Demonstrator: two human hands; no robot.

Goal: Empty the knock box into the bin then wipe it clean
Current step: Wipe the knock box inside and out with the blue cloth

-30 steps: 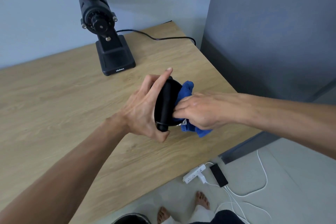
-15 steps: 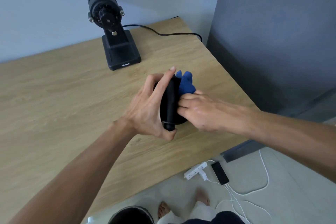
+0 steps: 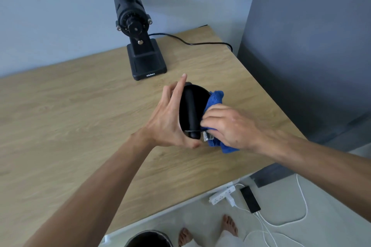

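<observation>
The black round knock box (image 3: 192, 110) is tipped on its side above the wooden table (image 3: 80, 118), its opening turned to the right and its black bar running across the front. My left hand (image 3: 170, 120) grips it from the left, index finger stretched up over the rim. My right hand (image 3: 226, 126) presses a blue cloth (image 3: 215, 99) against the box's right side; cloth ends stick out above and below that hand. The dark bin (image 3: 148, 239) stands on the floor at the bottom edge.
A black coffee grinder (image 3: 138, 44) stands at the back of the table, its cable (image 3: 192, 43) trailing right to the table edge. On the floor lie a white power strip (image 3: 221, 195), a black phone (image 3: 250, 199) and white cords. Bare feet show beside the bin.
The right hand has shifted lower along the box with the cloth, so more blue cloth now hangs out below it. The left hand keeps the same grip.
</observation>
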